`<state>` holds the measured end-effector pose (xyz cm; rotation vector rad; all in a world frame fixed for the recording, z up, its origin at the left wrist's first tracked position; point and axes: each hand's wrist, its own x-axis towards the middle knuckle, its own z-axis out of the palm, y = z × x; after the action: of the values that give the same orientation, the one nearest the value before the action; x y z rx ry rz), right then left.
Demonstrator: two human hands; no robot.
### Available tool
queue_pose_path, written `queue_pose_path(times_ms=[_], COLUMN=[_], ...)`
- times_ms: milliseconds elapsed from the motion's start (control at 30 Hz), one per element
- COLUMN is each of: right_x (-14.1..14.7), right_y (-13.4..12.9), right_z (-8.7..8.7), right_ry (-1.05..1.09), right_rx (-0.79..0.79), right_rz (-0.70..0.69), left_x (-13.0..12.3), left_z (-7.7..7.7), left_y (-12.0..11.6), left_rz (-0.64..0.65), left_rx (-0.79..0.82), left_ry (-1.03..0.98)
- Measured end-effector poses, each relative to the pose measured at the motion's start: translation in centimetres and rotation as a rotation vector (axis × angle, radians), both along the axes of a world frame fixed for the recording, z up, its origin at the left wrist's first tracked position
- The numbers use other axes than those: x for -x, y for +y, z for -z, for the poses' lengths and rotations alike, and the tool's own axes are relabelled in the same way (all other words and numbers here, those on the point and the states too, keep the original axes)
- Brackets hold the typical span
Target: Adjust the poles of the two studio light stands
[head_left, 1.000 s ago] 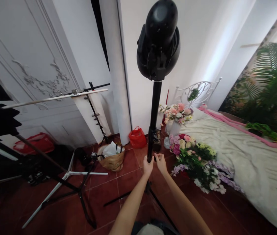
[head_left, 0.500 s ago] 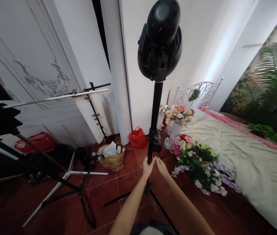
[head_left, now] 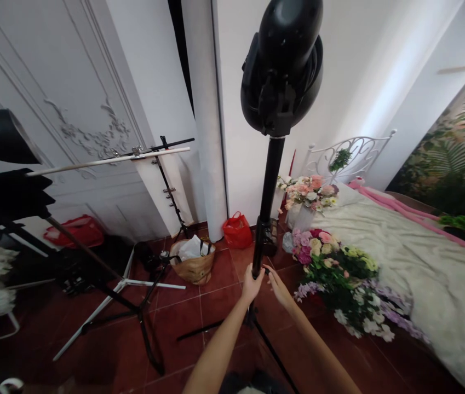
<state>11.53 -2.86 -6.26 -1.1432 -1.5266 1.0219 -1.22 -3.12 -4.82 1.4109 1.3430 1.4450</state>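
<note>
A black light stand [head_left: 270, 175] rises in front of me, slightly tilted, with a black studio light [head_left: 287, 65] on its top. My left hand [head_left: 252, 285] is closed round the lower part of its pole. Just to the right, my right hand [head_left: 277, 285] has its fingers bent at a small dark knob [head_left: 267, 271] on the pole's side, and they seem to pinch it. Below my hands the stand's dark legs [head_left: 273, 347] spread over the floor.
Artificial flowers [head_left: 331, 262] lie beside a bed [head_left: 413, 251] on the right. A paper bag [head_left: 195, 268] and a red bag [head_left: 237, 231] stand on the tiled floor [head_left: 178, 323]. Other stands [head_left: 123, 284] and a lamp [head_left: 4, 137] crowd the left side.
The camera has turned a little left, so the scene appears shifted right. My right fingers have opened slightly and the dark knob now shows. My left hand keeps its hold on the pole.
</note>
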Motion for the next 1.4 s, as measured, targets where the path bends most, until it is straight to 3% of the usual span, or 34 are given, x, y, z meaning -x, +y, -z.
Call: queue_pose_path(times_ms=[300, 533, 833, 1200, 1300, 1400], right_x=[-0.3, 0.7, 1.8, 2.5, 2.2, 1.8], right_y=[0.7, 0.6, 1.3, 2.1, 2.3, 2.9], right_z=[1.3, 1.0, 2.2, 0.9, 0.4, -0.3], right_ry=[-0.091, -0.042, -0.039, -0.066, -0.117, -0.088], right_rx=[-0.057, -0.071, -0.037, 0.1, 0.182, 0.278], right_rz=[0.017, 0.113, 0.254, 0.363, 0.397, 0.341], left_x=[-0.3, -0.3, 0.1, 0.7, 1.2, 1.7], left_z=[0.1, 0.0, -1.0, -1.3, -1.5, -1.9], left_y=[0.1, 0.0, -0.4, -1.3, -1.3, -1.1], left_rz=[-0.064, -0.078, -0.105, -0.093, -0.078, -0.048], left_rx=[-0.001, 0.018, 0.053, 0.166, 0.222, 0.288], left_ry=[0.036, 0.082, 0.13, 0.137, 0.206, 0.335])
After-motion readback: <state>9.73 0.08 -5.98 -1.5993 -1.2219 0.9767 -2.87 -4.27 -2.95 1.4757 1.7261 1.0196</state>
